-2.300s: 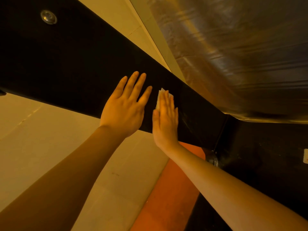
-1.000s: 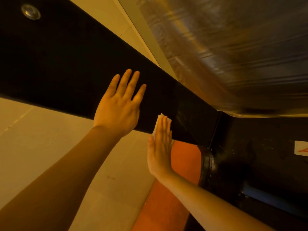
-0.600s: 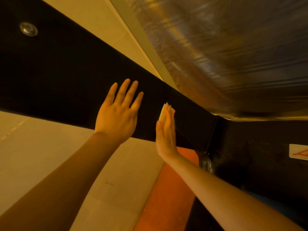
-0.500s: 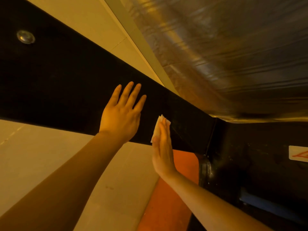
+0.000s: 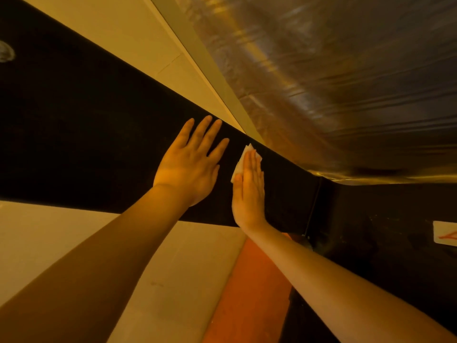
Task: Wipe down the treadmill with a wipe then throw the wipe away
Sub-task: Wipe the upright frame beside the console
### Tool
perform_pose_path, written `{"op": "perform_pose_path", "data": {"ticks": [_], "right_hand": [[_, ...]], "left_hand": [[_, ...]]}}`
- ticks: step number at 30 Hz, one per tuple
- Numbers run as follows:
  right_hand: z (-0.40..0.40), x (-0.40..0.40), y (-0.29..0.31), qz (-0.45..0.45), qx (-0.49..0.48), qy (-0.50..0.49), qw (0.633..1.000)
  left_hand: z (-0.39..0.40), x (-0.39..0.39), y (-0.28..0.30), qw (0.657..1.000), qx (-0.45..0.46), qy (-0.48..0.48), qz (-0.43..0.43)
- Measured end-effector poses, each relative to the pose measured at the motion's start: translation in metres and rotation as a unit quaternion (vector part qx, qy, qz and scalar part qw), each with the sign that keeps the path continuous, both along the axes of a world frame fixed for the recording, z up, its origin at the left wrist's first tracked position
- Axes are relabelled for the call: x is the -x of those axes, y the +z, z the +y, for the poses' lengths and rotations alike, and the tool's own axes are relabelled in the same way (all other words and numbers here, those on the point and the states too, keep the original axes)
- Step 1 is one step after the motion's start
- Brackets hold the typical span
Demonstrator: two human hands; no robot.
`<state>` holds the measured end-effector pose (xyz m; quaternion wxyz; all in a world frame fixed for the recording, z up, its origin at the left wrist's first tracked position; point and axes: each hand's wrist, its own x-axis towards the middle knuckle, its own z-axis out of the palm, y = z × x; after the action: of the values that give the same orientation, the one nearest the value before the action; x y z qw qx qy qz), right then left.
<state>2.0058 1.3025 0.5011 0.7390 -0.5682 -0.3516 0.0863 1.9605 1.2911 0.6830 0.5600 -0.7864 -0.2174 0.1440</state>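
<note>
The wipe (image 5: pixel 243 160) is being pressed flat against the black treadmill (image 5: pixel 86 134) rail under the right hand (image 5: pixel 249 191), fingers straight, while the left hand (image 5: pixel 191 167), open, is being braced beside it; even pressure is probably being called for.

A black treadmill panel (image 5: pixel 81 134) runs as a broad band from the upper left of the frame down to the middle right. Flat on it, near the centre, lie the left hand (image 5: pixel 190 167) with fingers spread and, just to its right, the right hand (image 5: pixel 249 191), fingers straight, pressing a white wipe (image 5: pixel 241 160) against the surface. A round metal stud (image 5: pixel 5 53) sits in the panel at the far left edge.
</note>
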Motion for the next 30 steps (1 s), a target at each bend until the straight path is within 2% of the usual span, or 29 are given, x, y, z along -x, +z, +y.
{"op": "perform_pose_path", "data": {"ticks": [5,11,16,19,22,26,30], "right_hand": [[-0.009,0.012,-0.007,-0.050,0.009,0.007,0.999],[0.013,-0.041,0.027,-0.024,0.131,0.025,0.991],[-0.013,0.006,0.001,-0.035,0.063,0.026,0.997],[-0.024,0.029,-0.014,-0.025,0.060,0.043,0.997],[-0.012,0.011,-0.008,-0.020,0.065,0.031,0.997],[0.011,-0.040,0.013,-0.004,0.133,0.027,0.991],[0.002,-0.026,0.005,-0.013,0.128,0.024,0.991]], "left_hand": [[0.001,-0.001,-0.001,1.000,0.000,0.002,-0.002],[-0.001,-0.002,-0.001,1.000,0.002,0.009,0.004],[-0.001,-0.001,-0.001,1.000,0.003,0.003,-0.002],[-0.002,-0.001,-0.002,1.000,0.003,0.006,-0.003],[-0.003,-0.001,-0.002,1.000,0.002,0.012,0.001],[-0.003,-0.002,-0.002,1.000,-0.003,0.013,-0.005],[-0.003,-0.003,-0.003,1.000,-0.010,0.020,-0.002]]}}
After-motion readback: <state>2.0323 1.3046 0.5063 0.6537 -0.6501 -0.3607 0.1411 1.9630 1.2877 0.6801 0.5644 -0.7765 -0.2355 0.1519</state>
